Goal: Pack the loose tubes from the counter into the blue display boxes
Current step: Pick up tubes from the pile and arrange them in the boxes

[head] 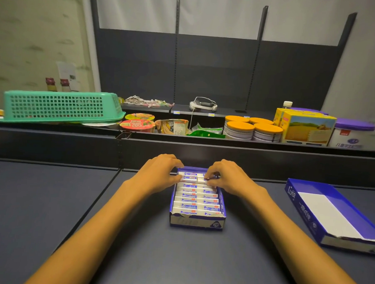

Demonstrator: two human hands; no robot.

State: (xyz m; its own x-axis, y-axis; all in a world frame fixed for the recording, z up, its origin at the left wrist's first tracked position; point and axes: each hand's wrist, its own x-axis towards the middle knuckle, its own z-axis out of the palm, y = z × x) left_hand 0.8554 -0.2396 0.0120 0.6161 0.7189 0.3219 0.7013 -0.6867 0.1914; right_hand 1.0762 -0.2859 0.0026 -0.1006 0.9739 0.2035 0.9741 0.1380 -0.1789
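A blue display box [197,222] stands on the dark counter in front of me, filled with several white and blue tube cartons [195,201] lying crosswise in a row. My left hand [161,173] and my right hand [226,176] are both at the far end of the box, fingers curled down onto the rearmost cartons. Each hand pinches an end of the same far carton [193,178]. A second blue display box [329,214] lies at the right, with a white inside and nothing in it. No loose tubes show on the counter.
A raised dark ledge [224,152] runs behind the counter. Beyond it are a green basket [59,106], noodle cups [138,124], orange-lidded tins [253,128], a yellow carton [305,128] and a purple-lidded tub [352,134].
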